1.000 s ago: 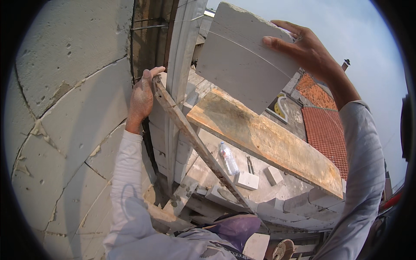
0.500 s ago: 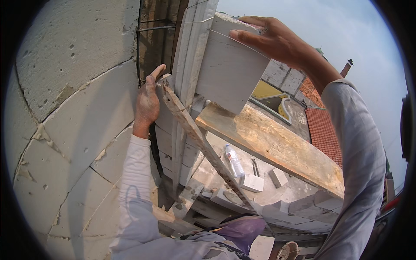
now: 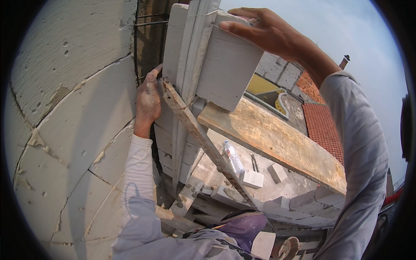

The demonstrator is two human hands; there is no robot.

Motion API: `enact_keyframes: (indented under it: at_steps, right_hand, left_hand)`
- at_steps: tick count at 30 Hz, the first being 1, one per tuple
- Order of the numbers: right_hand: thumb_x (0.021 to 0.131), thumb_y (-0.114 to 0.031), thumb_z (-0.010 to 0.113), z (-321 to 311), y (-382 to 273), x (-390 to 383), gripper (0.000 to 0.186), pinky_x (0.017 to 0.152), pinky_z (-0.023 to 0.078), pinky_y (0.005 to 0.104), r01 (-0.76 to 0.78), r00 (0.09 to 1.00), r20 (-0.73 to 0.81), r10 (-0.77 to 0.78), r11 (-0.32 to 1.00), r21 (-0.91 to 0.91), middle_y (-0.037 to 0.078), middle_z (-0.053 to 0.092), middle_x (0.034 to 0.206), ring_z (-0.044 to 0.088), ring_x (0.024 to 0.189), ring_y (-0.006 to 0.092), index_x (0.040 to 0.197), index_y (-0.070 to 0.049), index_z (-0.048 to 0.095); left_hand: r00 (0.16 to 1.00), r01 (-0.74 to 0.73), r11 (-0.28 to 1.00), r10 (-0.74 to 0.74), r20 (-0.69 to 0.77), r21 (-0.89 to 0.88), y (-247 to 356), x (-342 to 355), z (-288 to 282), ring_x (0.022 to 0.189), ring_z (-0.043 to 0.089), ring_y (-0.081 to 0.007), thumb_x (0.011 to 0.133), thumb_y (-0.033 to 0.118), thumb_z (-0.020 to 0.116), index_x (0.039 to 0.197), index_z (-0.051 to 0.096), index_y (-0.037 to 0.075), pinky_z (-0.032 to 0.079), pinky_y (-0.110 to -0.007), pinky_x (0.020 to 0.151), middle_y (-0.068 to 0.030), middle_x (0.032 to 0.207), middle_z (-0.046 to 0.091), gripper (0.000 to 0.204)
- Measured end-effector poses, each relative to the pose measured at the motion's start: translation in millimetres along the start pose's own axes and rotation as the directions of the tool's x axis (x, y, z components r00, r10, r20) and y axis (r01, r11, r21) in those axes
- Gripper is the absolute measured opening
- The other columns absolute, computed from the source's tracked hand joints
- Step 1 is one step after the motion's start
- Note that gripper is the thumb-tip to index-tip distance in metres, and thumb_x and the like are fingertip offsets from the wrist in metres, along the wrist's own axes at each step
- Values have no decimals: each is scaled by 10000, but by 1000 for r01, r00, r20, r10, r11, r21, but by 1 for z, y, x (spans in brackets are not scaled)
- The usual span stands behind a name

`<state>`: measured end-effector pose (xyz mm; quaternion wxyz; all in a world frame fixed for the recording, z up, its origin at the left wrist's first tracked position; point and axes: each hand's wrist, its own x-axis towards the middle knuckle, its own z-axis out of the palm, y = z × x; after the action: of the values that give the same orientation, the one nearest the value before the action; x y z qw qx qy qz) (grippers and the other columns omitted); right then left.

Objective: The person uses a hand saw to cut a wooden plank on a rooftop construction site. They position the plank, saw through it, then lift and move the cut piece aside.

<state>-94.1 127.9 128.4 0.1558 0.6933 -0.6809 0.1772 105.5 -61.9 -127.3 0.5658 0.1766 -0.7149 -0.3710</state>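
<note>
A light grey aerated concrete block (image 3: 227,65) stands behind an upright pale post (image 3: 193,56), and part of it shows on the post's left side. My right hand (image 3: 255,28) grips the block's upper right end, thumb on the near face and fingers over the top. My left hand (image 3: 148,99) is raised beside the block's lower left edge, its visible fingers stretched upward; whether they touch the block I cannot tell. A narrow, mortar-stained strip (image 3: 203,138) slants down from next to my left fingers. A thin string (image 3: 203,15) crosses the post.
A block wall (image 3: 86,112) rises close on my left, with steel bars (image 3: 151,23) in the gap beside it. A broad plank (image 3: 273,138) runs to the right. Below lie a plastic bottle (image 3: 234,157), cut block pieces (image 3: 252,178) and a bucket (image 3: 289,248).
The block has shifted left, so a part now shows left of the post. My right hand moved with it, slightly up and left. My left hand stays at nearly the same place.
</note>
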Motion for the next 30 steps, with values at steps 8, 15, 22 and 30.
enact_keyframes:
  at_steps: [8,15,22,30]
  right_hand:
    - [1031,-608,607,-2,11,-13,731,956,630,621,3,1000,2,-3,1000,-24,298,704,1319,756,1106,456,1497,-45,605]
    - [1040,-616,575,-10,21,-26,712,952,638,609,22,1000,21,-20,998,-63,254,714,1335,760,1102,444,1516,-87,603]
    - [1016,-578,674,-19,3,-50,734,867,669,526,19,999,-26,-18,999,36,305,756,1147,783,987,448,1412,40,648]
    - [1046,-572,629,-34,5,-74,742,982,628,522,-27,1000,-9,27,998,-65,302,659,1403,722,1187,440,1476,32,601]
  left_hand:
    - [999,-52,994,52,2,95,8,-3,-1,1201,662,-371,1084,768,156,1315,722,-17,497,-456,1076,-235,1272,701,994]
    - [996,-94,992,93,10,81,11,-3,-1,1211,660,-368,1117,703,185,1264,750,22,494,-445,1089,-205,1278,700,897]
    - [990,-144,984,142,25,102,8,-3,1,1213,664,-366,1153,613,190,1239,751,42,485,-455,1111,-178,1261,717,805]
    - [978,-207,974,205,30,88,0,0,-1,1210,669,-348,1161,591,243,1239,747,58,492,-458,1106,-170,1246,725,738]
